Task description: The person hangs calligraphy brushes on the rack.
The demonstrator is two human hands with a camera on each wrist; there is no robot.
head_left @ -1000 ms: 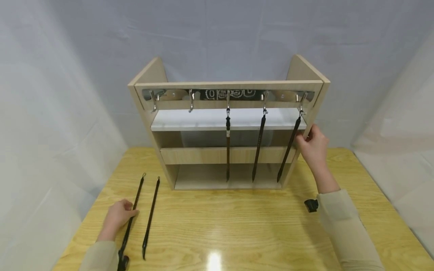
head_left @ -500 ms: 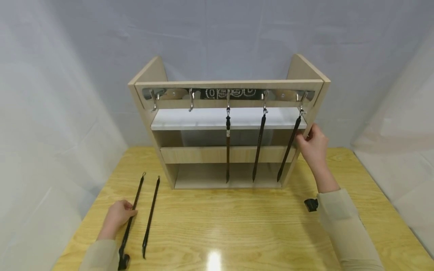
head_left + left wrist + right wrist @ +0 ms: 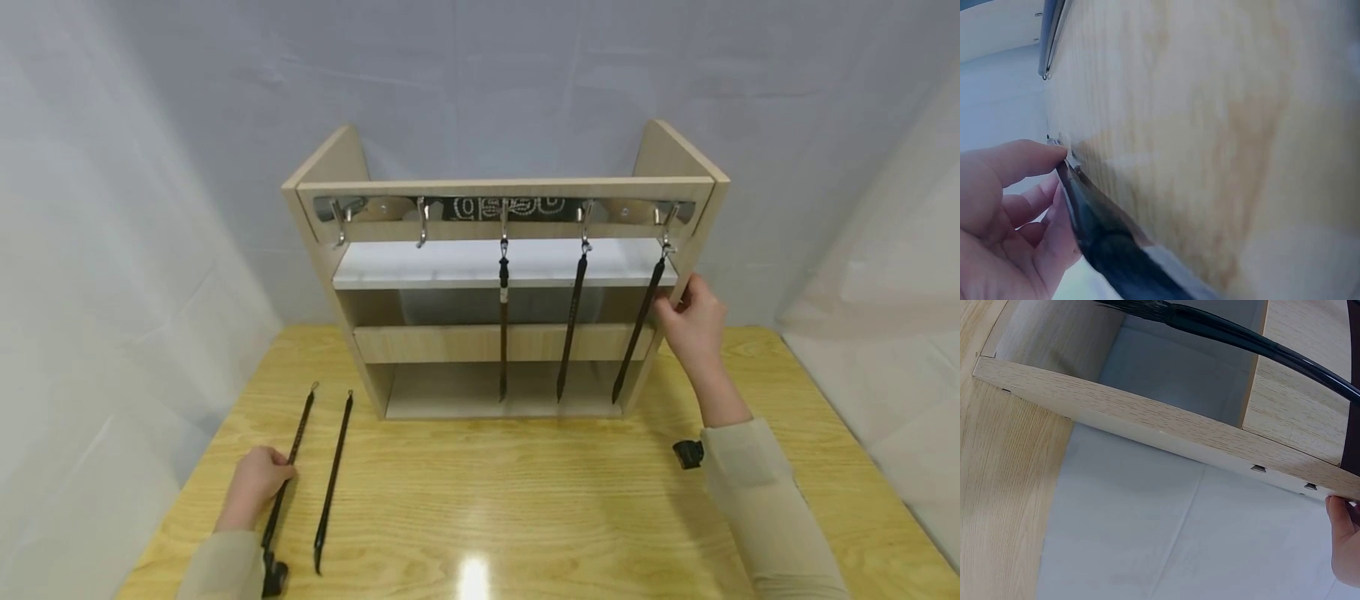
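Note:
My left hand [image 3: 258,479] pinches a dark calligraphy brush [image 3: 301,433] near its middle, low over the table at the left. In the left wrist view, thumb and fingers meet on the dark brush [image 3: 1107,237]. A second calligraphy brush [image 3: 334,475] lies just right of it, its loop toward the back. My right hand [image 3: 693,325] grips the right side panel [image 3: 1147,419] of a pale wooden shelf unit [image 3: 427,344]. Three brushes hang by loops from its hooks: a middle brush [image 3: 503,337], another brush [image 3: 572,329] and the rightmost brush [image 3: 639,329], close to my right fingers.
A metal hook strip [image 3: 384,208] runs along the shelf's top rail; its two left hooks carry nothing. The wood-grain table [image 3: 480,492] spreads in front of the shelf. White sheeting [image 3: 480,92] hangs behind and at both sides.
My left hand has shifted slightly left, and the pinched brush has moved a little left with it. The right hand, shelf and hanging brushes look almost the same.

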